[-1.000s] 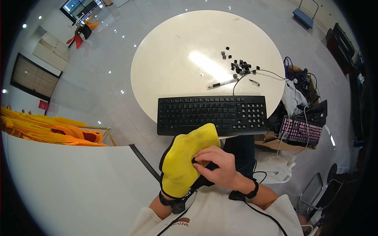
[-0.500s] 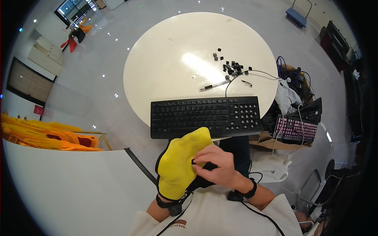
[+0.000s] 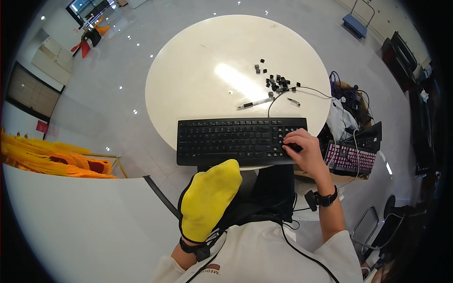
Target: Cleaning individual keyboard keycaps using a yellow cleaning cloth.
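A black keyboard (image 3: 222,141) lies along the near edge of the round table, with several keys on its right-hand number pad bare of their caps. Over that pad is my right hand (image 3: 304,148), thumb and fingers pinched together on a small black keycap that the fingers mostly hide. My left hand (image 3: 207,203) is inside a yellow cleaning mitt with a dark edge, near my body just below the keyboard; the mitt covers its fingers. Beyond the keyboard, loose black keycaps (image 3: 278,84) sit in a scattered pile. A pen (image 3: 255,103) lies beside them.
The round white table (image 3: 188,70) carries a pen cap (image 3: 293,101) and the keyboard's cable. To the right, a box holds cables, a white bag and a pink-keyed keyboard (image 3: 351,156). A white surface (image 3: 85,221) stands at the left, with orange fabric (image 3: 56,155) behind it.
My right hand has moved from the mitt, forward and right, to the keyboard's number pad with the small keycap. The mitted left hand has shifted slightly toward me and left.
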{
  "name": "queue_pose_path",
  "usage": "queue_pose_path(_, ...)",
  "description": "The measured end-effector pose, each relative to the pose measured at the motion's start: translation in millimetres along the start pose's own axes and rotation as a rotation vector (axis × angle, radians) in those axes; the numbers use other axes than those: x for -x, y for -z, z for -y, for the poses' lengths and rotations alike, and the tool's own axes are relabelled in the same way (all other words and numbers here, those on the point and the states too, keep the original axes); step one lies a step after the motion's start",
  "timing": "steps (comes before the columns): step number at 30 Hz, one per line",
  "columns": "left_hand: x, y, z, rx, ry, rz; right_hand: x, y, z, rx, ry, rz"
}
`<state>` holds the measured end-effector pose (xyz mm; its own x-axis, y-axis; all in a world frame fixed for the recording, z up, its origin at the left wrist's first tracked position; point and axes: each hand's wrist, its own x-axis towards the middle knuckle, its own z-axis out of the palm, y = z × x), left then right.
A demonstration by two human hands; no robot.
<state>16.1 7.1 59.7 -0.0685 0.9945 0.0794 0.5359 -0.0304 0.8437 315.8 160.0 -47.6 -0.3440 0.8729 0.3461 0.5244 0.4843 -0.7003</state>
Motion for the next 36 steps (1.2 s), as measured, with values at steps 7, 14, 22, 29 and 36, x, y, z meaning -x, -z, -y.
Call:
queue_pose_path(7,3,0,4,-0.052,-0.036,0.006,-12,0,0,0.016,0.022,0.118)
queue_pose_path(14,1,-1,13,-0.084,-0.111,-0.009,-17,0,4,0.087,0.056,0.147)
queue_pose_path(22,3,1,14,-0.055,-0.106,-0.036,-21,2,12,0.115,0.05,0.17)
queue_pose_path(29,4,3,14,-0.048,-0.106,-0.042,-30,8,9,0.121,0.16,0.251)
queue_pose_path(36,2,2,15,-0.035,-0.106,-0.04,-31,12,1,0.111,0.222,0.266)
